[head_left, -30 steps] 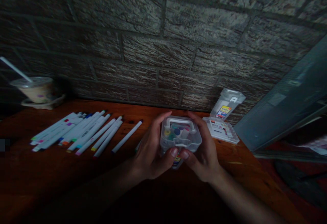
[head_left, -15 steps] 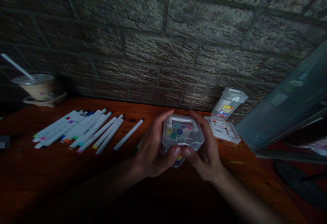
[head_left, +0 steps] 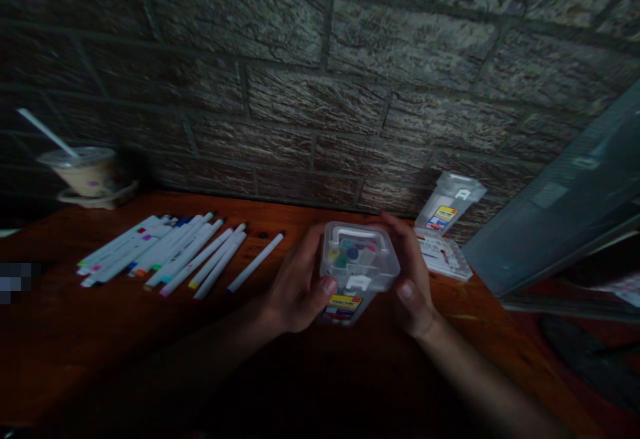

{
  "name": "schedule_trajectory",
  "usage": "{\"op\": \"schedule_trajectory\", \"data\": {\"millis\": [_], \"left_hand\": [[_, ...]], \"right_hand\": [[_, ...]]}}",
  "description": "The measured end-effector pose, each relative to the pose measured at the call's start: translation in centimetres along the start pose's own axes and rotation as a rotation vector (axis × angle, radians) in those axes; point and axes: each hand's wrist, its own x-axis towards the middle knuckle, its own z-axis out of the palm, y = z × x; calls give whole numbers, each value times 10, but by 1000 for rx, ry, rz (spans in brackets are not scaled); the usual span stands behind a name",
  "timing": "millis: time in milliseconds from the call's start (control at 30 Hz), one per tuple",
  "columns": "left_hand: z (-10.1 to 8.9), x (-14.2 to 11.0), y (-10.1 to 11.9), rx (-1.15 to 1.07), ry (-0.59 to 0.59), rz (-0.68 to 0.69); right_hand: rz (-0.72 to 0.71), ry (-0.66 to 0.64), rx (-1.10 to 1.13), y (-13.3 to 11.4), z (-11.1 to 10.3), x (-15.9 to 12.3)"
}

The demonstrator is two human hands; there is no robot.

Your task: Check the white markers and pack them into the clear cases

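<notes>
A clear plastic marker case [head_left: 357, 259] with a lid stands in front of me, colored marker ends showing through its top and a yellow label on its front. My left hand [head_left: 300, 285] wraps its left side, thumb against the front near the latch. On the other side, my right hand [head_left: 413, 285] is open, its thumb away from the front and its fingers spread beside the case; whether they touch it I cannot tell. The front latch looks pressed down. Left of my hands, several white markers [head_left: 170, 252] lie in a slanting row, with a single marker [head_left: 256, 262] closest to my left hand.
A second clear case [head_left: 447, 204] stands at the back right, by a flat printed package [head_left: 445, 259]. A drink cup [head_left: 85, 171] with a straw sits in a holder at the back left. Behind the wooden table [head_left: 130, 352] rises a brick wall [head_left: 280, 99]; a grey panel [head_left: 550, 192] borders the right.
My thumbs have left the latch: the left one moved left along the case front, the right one drew away to the right. More of the case's labelled front now shows.
</notes>
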Motion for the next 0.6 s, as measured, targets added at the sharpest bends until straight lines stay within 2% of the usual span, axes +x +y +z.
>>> {"op": "schedule_trajectory", "data": {"millis": [100, 233, 433, 533, 600], "left_hand": [[0, 3, 0, -33, 12, -23], [1, 10, -2, -86, 74, -84], [1, 15, -9, -50, 195, -166], [0, 16, -12, -39, 238, -202], [0, 17, -11, -71, 250, -234]], "right_hand": [[-28, -16, 136, 3, 0, 3], [-21, -79, 146, 9, -1, 7], [128, -278, -34, 18, -3, 8], [220, -350, 38, 20, 0, 9], [274, -349, 139, 20, 3, 8]]}}
